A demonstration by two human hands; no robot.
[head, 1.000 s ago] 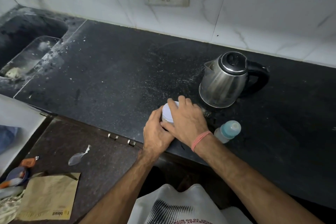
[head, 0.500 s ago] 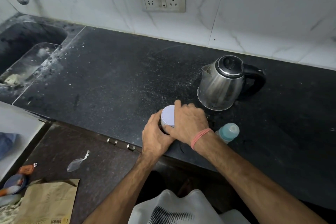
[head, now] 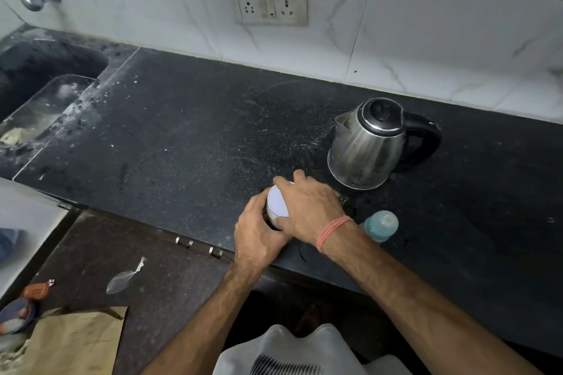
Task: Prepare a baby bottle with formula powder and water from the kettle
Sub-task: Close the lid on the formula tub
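Two hands work on one small round jar [head: 275, 216] at the front edge of the black stone counter [head: 182, 137]. The left hand [head: 259, 234] curls round its body to steady it, while the right hand [head: 310, 210] grips the smooth white lid [head: 277, 201] from above, fingers bent over the rim. This looks like the opening step: getting the lid off to reach the powder. Next, I judge, comes a firm twist against the left hand's hold. The baby bottle [head: 380, 226], pale plastic with a teal cap, stands just right of the right wrist. The steel kettle [head: 368, 146], shiny and rounded with a black handle, sits behind it.
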